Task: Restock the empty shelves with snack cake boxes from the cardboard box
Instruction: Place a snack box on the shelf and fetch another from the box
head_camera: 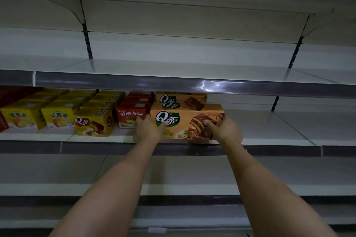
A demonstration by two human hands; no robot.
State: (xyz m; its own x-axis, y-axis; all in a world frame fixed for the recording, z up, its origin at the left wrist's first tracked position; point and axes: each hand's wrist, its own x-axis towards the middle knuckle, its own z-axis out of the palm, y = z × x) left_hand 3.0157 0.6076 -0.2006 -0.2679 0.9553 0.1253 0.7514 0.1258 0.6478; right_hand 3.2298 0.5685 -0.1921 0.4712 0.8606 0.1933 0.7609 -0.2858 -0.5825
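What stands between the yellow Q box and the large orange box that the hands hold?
In the head view, a row of red boxes stands between the yellow Q box and the orange box. The left hand overlaps the front red box.

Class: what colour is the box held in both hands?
Orange box, best seen in the head view.

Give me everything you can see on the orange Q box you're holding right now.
The orange Q box is a wide cardboard snack cake carton: green-and-white Q logo at left, chocolate-coated cakes and hazelnuts pictured at right. It stands upright, long face forward, at the shelf front, right of the red box. The left hand and right hand grip its ends. Matching boxes stand behind.
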